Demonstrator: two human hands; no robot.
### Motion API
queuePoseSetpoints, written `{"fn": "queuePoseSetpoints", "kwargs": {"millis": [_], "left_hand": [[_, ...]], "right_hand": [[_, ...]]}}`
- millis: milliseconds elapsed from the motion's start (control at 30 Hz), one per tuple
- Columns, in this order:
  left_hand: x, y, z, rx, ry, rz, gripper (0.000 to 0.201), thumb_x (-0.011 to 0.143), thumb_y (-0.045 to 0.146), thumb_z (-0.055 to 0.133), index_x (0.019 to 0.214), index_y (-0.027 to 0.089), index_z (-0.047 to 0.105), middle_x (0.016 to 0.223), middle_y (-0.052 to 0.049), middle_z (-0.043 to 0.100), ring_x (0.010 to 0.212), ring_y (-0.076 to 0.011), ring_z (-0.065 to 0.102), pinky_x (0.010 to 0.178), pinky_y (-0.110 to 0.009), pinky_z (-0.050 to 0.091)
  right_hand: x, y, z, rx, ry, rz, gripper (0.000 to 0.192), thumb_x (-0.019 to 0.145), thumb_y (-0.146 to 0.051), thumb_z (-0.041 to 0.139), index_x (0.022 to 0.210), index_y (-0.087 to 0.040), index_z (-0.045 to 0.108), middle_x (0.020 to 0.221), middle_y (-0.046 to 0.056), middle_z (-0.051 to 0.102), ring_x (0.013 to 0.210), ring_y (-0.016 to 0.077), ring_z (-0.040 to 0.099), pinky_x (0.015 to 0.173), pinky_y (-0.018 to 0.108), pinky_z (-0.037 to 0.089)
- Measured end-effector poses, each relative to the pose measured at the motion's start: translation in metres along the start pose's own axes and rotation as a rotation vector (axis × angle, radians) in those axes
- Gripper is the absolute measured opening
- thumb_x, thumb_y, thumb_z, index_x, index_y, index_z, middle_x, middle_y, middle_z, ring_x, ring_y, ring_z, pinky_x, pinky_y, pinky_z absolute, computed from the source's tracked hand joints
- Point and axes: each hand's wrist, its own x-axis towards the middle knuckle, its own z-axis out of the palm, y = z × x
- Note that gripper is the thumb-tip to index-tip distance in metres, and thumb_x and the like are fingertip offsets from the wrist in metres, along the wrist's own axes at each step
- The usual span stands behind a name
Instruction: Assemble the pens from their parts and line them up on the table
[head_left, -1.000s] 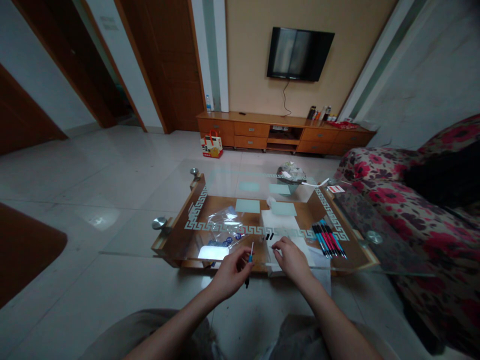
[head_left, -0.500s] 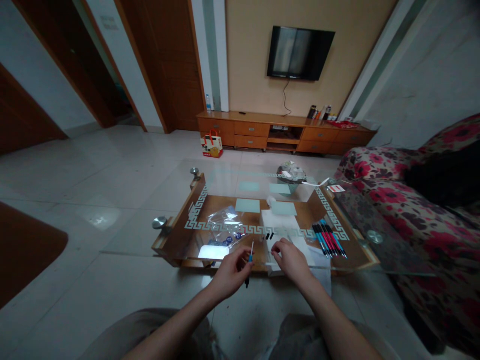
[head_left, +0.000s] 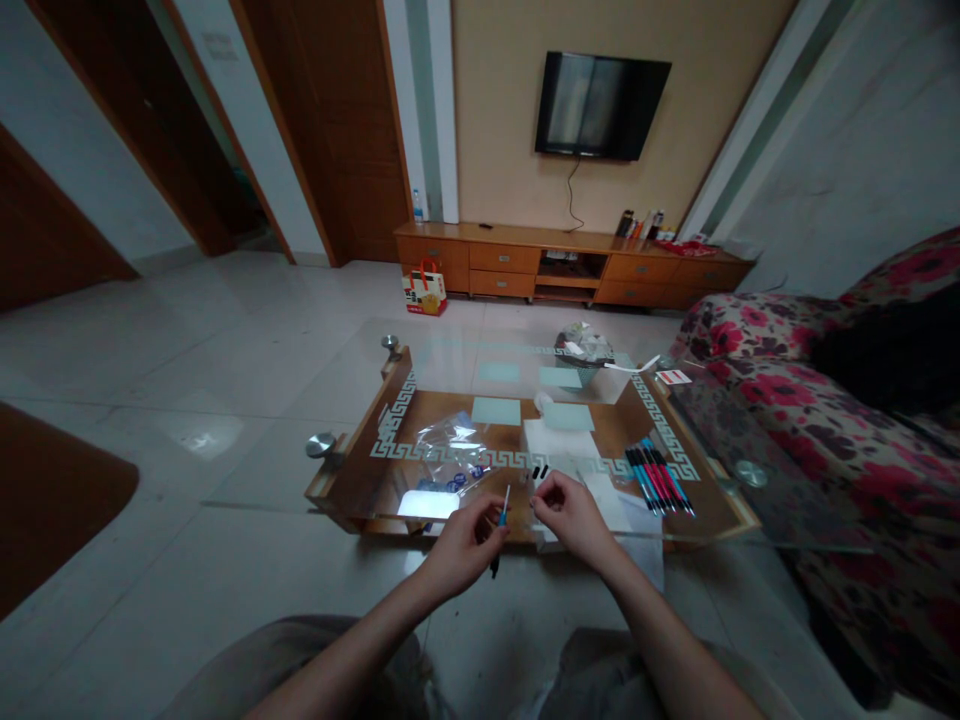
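From the head view I see my left hand (head_left: 461, 545) curled around a thin blue pen (head_left: 500, 520), fingers pinched on its barrel, with the pale upper end pointing up and the dark tip poking out below the hand. My right hand (head_left: 574, 510) sits just beside it to the right, fingers drawn together in a pinch; whatever small piece it grips, if any, is too tiny for me to tell. Both hands hover over the near edge of the glass table (head_left: 300, 470). Just beyond my fingertips lie two small black caps (head_left: 539, 471) on a white sheet (head_left: 559, 440). To the right of my right hand a bundle of red, blue and black pens (head_left: 658, 478) lies on the glass. Beyond my left hand sits a clear plastic bag (head_left: 450, 445), with small blue parts (head_left: 454, 484) near it. Farther right stands a floral sofa (head_left: 825, 420).
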Motion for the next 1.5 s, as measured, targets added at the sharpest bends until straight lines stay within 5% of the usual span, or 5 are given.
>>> {"fn": "queuePoseSetpoints", "kwargs": {"millis": [167,467,1500], "left_hand": [[-0.0003,0.0011,-0.0002,0.005,-0.025,0.0,0.026,0.086,0.028,0.06,0.11,0.017,0.06,0.078,0.0,0.06,0.064,-0.0106,0.053,0.059,-0.02,0.04],[-0.0025,-0.0014,0.0002,0.064,-0.102,0.017,0.032,0.085,0.023,0.058,0.117,0.018,0.063,0.078,-0.001,0.062,0.061,-0.0095,0.053,0.056,-0.018,0.039],[-0.0038,-0.0007,0.0029,0.06,-0.113,0.011,0.032,0.085,0.025,0.056,0.115,0.016,0.065,0.069,0.0,0.063,0.052,-0.0098,0.057,0.051,-0.018,0.041]], "right_hand": [[0.0027,-0.0032,-0.0007,0.177,-0.052,0.004,0.032,0.081,-0.027,0.059,0.111,-0.018,0.063,0.079,0.001,0.067,0.072,0.0151,0.061,0.066,0.026,0.047],[0.0033,-0.0078,0.0004,0.464,-0.072,0.143,0.03,0.076,-0.042,0.074,0.09,-0.019,0.06,0.08,0.004,0.069,0.069,0.0165,0.064,0.057,0.025,0.045],[0.0035,-0.0035,0.001,0.335,-0.056,0.044,0.032,0.077,-0.044,0.075,0.093,-0.018,0.067,0.09,0.006,0.07,0.081,0.0183,0.065,0.075,0.032,0.051]]}}
